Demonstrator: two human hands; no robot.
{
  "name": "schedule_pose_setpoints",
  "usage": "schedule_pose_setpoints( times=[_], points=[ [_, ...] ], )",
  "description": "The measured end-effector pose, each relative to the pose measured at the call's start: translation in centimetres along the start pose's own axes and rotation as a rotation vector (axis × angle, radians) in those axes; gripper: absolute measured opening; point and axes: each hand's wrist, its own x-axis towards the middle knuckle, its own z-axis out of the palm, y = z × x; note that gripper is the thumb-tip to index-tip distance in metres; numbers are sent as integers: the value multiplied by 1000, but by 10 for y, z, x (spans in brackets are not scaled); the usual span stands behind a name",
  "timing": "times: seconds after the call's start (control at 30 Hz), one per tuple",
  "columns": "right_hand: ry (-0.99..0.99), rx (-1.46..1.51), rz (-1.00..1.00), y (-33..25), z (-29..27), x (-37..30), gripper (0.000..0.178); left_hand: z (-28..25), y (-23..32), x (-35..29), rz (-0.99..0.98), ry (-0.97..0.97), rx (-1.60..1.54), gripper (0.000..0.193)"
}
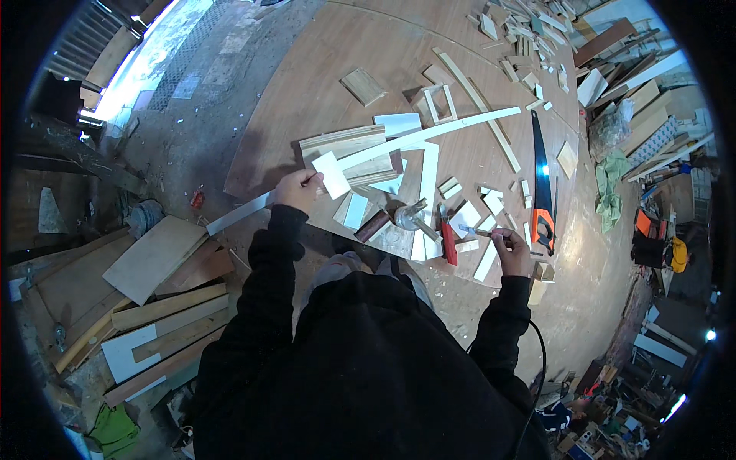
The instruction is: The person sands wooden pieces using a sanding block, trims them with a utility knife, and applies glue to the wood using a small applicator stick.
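Observation:
My left hand [297,190] is closed on a small white square board [332,175], pinched at its lower left edge. The board lies across a long white wooden strip [429,138], which runs over a stack of wood pieces [343,144] and past the table's near edge. In my right hand [511,251], fingers are closed around a thin pen-like thing [478,231]; its exact kind is unclear. Just left of that hand lie red-handled pliers [448,239]. Next to them are a hammer-like tool [420,218], partly hidden, and a dark reddish-brown cylindrical piece [373,226].
A handsaw [543,184] with an orange handle lies at the table's right. Wood offcuts [529,38] crowd the far right of the brown tabletop [307,84]. Boards [165,261] are piled on the floor at the left, and a green cloth [611,188] lies at the right.

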Motion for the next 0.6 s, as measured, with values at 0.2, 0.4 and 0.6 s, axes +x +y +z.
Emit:
schedule_pose_setpoints(
  times=[0.2, 0.4, 0.6],
  points=[
    [5, 11, -1, 19, 1, -1, 20, -4, -15, 38, 9, -80, 89, 28],
    [20, 16, 38, 17, -8, -10, 19, -3, -16, 79, -52, -118, 142, 29],
    [67, 3, 54, 21, -12, -18, 18, 0, -27, 115, -136, -84, 119, 33]
  ],
)
